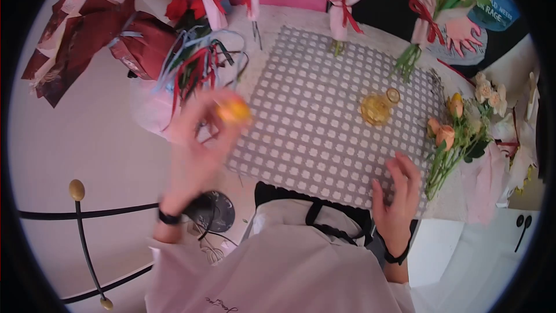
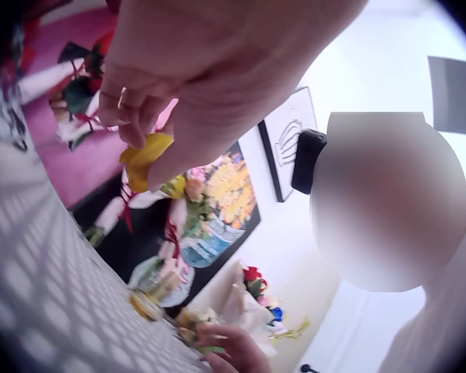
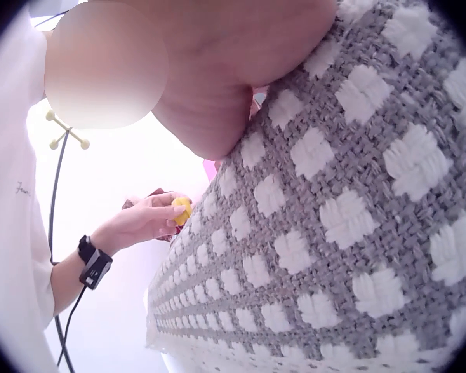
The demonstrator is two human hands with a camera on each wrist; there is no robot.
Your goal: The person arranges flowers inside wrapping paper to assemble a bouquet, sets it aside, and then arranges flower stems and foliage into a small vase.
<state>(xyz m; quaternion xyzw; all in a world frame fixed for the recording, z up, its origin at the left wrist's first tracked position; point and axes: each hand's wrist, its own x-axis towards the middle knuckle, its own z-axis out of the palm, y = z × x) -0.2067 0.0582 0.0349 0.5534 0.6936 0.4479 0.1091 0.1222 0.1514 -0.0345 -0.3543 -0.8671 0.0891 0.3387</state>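
Observation:
My left hand (image 1: 202,136) is over the mat's left edge, blurred in the head view. Between its thumb and fingers it pinches a yellow-orange petal-like piece (image 1: 233,110), which looks thin and curled in the left wrist view (image 2: 145,162). My right hand (image 1: 398,194) rests on the front right of the grey-and-white checked mat (image 1: 313,122), fingers loosely extended and holding nothing. A small amber glass vase (image 1: 375,110) stands on the mat ahead of it. Just right of that hand lie peach and orange roses (image 1: 445,136) with green stems.
Wrapped bouquets with red ribbons (image 1: 344,6) line the table's far side. Dark red wrapping (image 1: 87,35) and a bunch of blue and red ribbons (image 1: 202,61) are at the left. A black rack with wooden knobs (image 1: 77,190) stands at lower left. White flowers (image 1: 491,93) lie far right.

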